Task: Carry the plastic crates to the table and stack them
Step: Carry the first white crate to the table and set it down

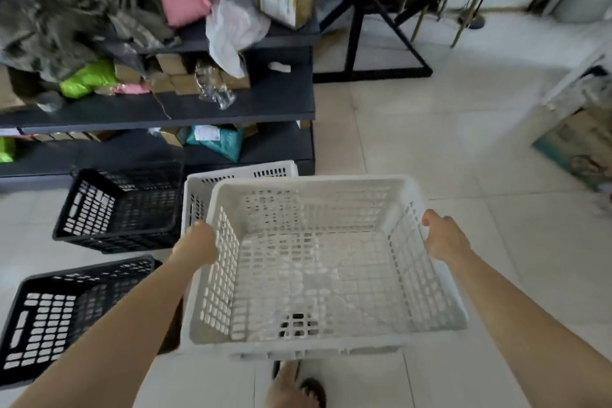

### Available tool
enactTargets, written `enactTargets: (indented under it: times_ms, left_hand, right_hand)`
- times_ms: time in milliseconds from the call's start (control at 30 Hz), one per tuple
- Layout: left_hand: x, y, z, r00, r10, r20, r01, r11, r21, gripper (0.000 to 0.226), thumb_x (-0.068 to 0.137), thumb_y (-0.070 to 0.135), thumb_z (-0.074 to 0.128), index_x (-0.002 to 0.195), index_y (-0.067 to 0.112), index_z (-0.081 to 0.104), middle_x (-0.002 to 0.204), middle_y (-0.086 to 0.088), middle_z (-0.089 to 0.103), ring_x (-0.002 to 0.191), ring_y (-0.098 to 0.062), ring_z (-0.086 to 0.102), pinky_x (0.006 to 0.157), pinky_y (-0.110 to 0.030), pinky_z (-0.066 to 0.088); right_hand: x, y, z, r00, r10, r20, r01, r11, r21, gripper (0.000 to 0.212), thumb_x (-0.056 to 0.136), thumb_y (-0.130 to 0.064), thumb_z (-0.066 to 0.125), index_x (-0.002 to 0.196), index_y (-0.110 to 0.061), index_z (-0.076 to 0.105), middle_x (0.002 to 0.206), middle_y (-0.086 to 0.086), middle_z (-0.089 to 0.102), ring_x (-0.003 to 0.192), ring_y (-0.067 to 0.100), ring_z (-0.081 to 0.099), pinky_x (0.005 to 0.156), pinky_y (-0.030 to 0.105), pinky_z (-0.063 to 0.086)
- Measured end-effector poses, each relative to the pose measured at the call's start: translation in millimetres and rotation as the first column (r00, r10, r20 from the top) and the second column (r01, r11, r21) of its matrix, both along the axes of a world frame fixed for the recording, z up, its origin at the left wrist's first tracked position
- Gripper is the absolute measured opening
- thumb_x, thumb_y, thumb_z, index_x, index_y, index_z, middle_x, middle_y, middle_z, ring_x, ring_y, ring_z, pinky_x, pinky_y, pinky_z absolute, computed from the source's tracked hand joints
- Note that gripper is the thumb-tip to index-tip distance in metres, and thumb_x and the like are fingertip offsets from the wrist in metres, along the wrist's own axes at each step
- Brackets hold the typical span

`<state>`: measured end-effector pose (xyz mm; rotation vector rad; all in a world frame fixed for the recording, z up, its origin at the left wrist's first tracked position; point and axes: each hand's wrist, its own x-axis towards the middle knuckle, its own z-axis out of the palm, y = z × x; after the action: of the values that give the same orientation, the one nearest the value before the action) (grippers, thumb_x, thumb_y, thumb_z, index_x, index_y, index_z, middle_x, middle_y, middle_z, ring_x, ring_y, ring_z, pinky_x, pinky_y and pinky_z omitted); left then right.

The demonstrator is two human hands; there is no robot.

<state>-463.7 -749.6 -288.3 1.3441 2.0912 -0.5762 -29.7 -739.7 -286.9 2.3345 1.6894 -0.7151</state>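
I hold an empty white slotted plastic crate [318, 275] in front of me, above the floor. My left hand [198, 242] grips its left rim and my right hand [443, 237] grips its right rim. Behind it a second white crate [245, 174] stands on the floor, mostly hidden. To the left, two black crates rest on the tiles: one further back [119, 209] and one nearer [63, 315], partly covered by my left forearm.
A dark shelf unit [198, 109] crammed with parcels, bags and boxes fills the left back. A black metal frame [371, 69] stands behind on the right. Boxes and clutter [579, 142] line the right edge. Pale floor tiles [430, 142] lie open ahead. My sandalled foot [294, 387] shows below the crate.
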Motion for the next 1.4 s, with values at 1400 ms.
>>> enactTargets:
  times_ms: [1400]
  left_hand:
    - [409.8,827.8,-138.3,0.986,-0.019,0.165,0.004,0.996,0.093,0.051,0.092,0.008,0.057,0.133,-0.011,0.033,0.124,-0.025,0.055,0.107,-0.036,0.061,0.083,-0.041,0.053]
  right_hand:
    - [415.7,816.7,-121.6,0.97,-0.226,-0.084,0.216,0.97,-0.113,0.079,0.088,-0.001,0.046,0.151,-0.032,0.009,0.137,0.023,0.04,0.103,0.036,0.055,0.068,0.032,0.044]
